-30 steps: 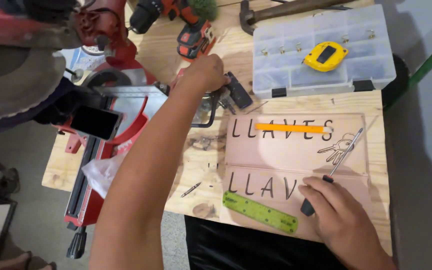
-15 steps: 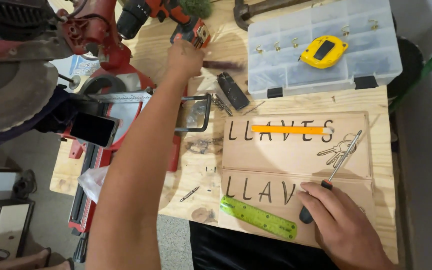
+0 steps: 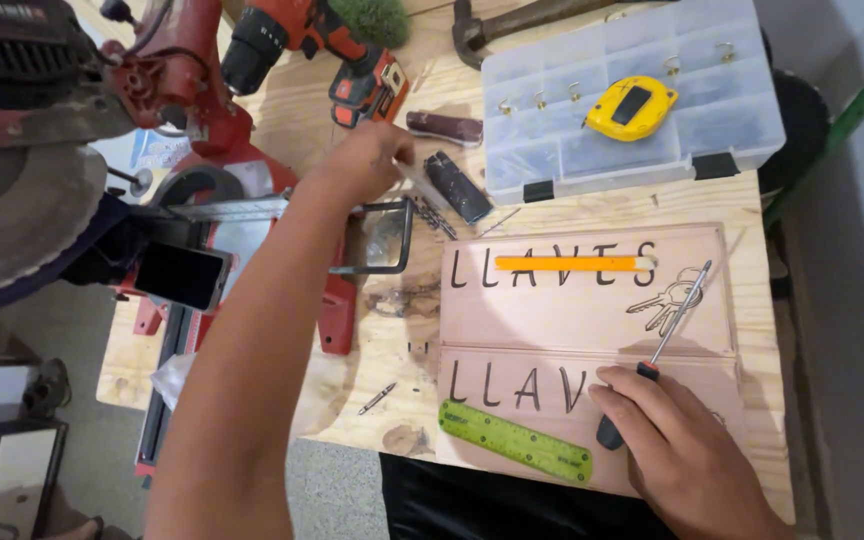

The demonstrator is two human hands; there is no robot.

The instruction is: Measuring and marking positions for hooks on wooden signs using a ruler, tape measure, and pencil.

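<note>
The left hand (image 3: 367,160) has drawn back from the drill (image 3: 312,45), arm outstretched toward 11 o'clock, fingers pinching a thin metal piece (image 3: 422,185). The right hand (image 3: 687,450) at 5 o'clock rests closed around the screwdriver (image 3: 657,350) on the wooden boards (image 3: 592,300).

Right hand (image 3: 687,445) on screwdriver (image 3: 652,360)

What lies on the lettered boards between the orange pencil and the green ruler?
In the head view, the screwdriver slants between the orange pencil and the green ruler, its handle under the right hand, with painted letters alongside.
</note>
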